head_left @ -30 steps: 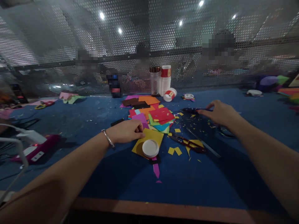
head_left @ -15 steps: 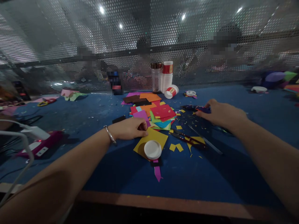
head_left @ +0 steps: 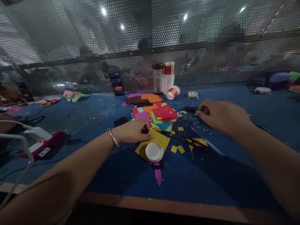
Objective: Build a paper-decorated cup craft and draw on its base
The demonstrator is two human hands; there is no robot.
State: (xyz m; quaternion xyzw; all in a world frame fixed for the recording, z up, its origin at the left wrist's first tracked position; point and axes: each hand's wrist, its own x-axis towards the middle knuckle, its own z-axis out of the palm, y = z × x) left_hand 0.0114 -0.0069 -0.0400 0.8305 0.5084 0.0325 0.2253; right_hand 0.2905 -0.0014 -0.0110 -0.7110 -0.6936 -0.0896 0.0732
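My left hand (head_left: 136, 130), with a silver bangle at the wrist, has its fingers curled and its thumb at the yellow paper sheet (head_left: 161, 137); whether it grips the sheet is unclear. A white round lid or cup (head_left: 154, 152) rests on that sheet, with a purple paper strip (head_left: 158, 176) sticking out below it. Over the right part of the table, my right hand (head_left: 209, 112) has its fingers drawn together beside a dark, slender object (head_left: 191, 108). What its fingertips hold, if anything, is hidden. Dark scissors (head_left: 191, 140) lie between the hands, near yellow scraps.
Stacked coloured papers (head_left: 164, 113) lie mid-table. Behind them stand a clear bottle (head_left: 157, 79) and stacked paper cups (head_left: 169, 76), with one cup (head_left: 172, 92) tipped over. A clear strip (head_left: 207, 142) lies right; a magenta power strip (head_left: 48, 145) with cables sits left.
My right hand's fingers have closed in, and the dark blue object that showed at its fingertips is now mostly hidden. My left thumb has slid slightly right over the yellow sheet.
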